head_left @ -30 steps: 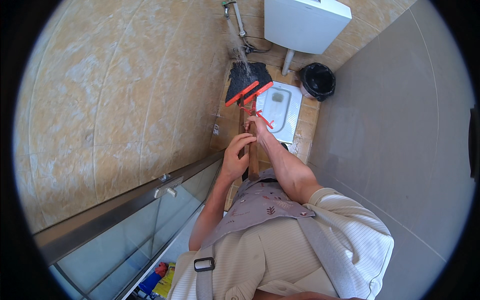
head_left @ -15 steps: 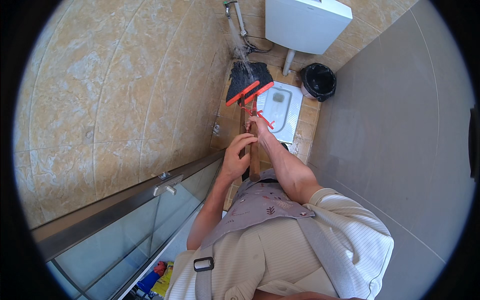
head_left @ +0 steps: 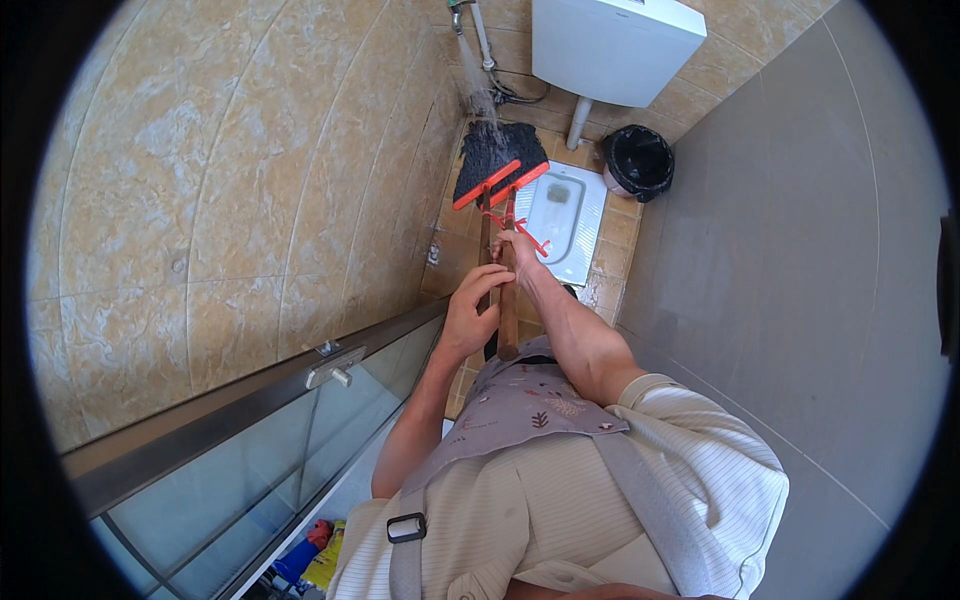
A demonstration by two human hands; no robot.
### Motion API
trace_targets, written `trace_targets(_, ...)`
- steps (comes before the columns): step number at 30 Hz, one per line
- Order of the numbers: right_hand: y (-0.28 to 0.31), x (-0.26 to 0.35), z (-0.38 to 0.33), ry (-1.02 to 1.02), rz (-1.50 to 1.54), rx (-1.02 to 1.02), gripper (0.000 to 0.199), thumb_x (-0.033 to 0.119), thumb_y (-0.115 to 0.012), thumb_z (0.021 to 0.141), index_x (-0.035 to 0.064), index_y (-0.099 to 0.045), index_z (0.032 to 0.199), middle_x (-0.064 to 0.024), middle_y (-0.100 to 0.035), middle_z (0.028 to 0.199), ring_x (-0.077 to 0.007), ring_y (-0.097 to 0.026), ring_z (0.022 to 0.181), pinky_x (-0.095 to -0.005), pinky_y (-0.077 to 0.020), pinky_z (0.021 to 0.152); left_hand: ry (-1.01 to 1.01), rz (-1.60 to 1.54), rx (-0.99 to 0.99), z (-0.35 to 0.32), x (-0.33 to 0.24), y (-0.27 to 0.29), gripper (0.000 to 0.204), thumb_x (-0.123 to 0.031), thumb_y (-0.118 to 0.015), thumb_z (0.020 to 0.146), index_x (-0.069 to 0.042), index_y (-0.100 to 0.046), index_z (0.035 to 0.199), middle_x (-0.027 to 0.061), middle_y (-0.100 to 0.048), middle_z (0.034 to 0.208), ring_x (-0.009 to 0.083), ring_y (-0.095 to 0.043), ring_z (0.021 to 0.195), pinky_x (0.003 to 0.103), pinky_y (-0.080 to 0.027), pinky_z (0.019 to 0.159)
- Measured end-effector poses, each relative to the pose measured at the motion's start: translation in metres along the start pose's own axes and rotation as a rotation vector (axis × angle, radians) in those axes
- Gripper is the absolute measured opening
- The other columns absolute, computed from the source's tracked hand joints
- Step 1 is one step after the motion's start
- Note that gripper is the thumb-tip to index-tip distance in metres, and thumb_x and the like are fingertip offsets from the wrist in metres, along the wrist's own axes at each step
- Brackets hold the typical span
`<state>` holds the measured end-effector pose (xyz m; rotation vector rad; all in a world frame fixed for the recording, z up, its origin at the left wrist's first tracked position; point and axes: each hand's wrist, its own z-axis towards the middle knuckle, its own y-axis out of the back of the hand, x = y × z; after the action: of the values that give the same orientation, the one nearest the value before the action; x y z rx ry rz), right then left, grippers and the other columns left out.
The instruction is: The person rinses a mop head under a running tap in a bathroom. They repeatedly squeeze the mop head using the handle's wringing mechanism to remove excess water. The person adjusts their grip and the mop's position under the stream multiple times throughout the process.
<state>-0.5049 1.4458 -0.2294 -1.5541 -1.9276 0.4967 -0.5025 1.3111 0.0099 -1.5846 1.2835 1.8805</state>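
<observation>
Two mops with brown wooden handles and red crossbars lie side by side in my grip. Their dark grey, shaggy heads rest in the far corner, and water from a wall tap pours onto them. My right hand is closed round the handles just below the red parts. Closer to my body, my left hand curls round the handles near their ends, its thumb side toward me. Red strips dangle beside my right hand.
A white squat toilet lies right of the mops, below a white cistern. A black-lined bin stands beside it. Tiled wall bounds the left, a grey partition the right. A metal-latched glass door is near left.
Hardly anything differs. Both hands keep their hold on the mops, and the water still runs over the mop heads.
</observation>
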Motion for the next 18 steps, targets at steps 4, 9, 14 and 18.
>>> trace_targets(4, 0.000, 0.001, -0.001, -0.014, 0.015, -0.012, 0.020, 0.019, -0.059, 0.091, 0.0061, -0.052, 0.078, -0.0094, -0.055, 0.068, -0.0247, -0.056, 0.062, -0.0375, -0.0491, 0.061, -0.009, 0.006, 0.004, 0.001, 0.002, -0.001, 0.035, 0.006, -0.061, 0.084, -0.002, -0.069, 0.117, 0.0128, -0.064, 0.124, 0.0266, -0.061, 0.118, 0.034, -0.046, 0.102)
trace_targets(9, -0.003, 0.002, -0.007, -0.004, -0.013, -0.016, 0.019, 0.020, -0.059, 0.090, 0.0065, -0.053, 0.078, -0.0089, -0.055, 0.068, -0.0244, -0.056, 0.062, -0.0365, -0.0496, 0.061, -0.003, 0.010, -0.006, 0.000, 0.002, -0.002, 0.035, 0.006, -0.062, 0.084, -0.003, -0.069, 0.117, 0.0123, -0.064, 0.123, 0.0262, -0.061, 0.117, 0.034, -0.046, 0.101)
trace_targets(14, -0.003, 0.001, -0.003, -0.050, -0.008, -0.058, 0.019, 0.022, -0.061, 0.087, 0.0070, -0.054, 0.078, -0.0086, -0.057, 0.069, -0.0246, -0.056, 0.062, -0.0375, -0.0496, 0.061, 0.048, -0.026, -0.046, -0.005, 0.007, 0.003, 0.037, 0.004, -0.072, 0.080, -0.002, -0.068, 0.117, 0.0117, -0.064, 0.121, 0.0252, -0.062, 0.115, 0.034, -0.047, 0.100)
trace_targets(18, -0.002, -0.004, 0.003, -0.046, -0.158, -0.048, 0.019, 0.025, -0.061, 0.089, 0.0088, -0.056, 0.080, -0.0084, -0.058, 0.071, -0.0253, -0.059, 0.064, -0.0404, -0.0526, 0.064, -0.055, -0.006, 0.003, -0.001, 0.006, 0.012, 0.050, -0.001, -0.081, 0.076, -0.003, -0.065, 0.123, 0.0109, -0.061, 0.125, 0.0227, -0.060, 0.117, 0.034, -0.047, 0.101)
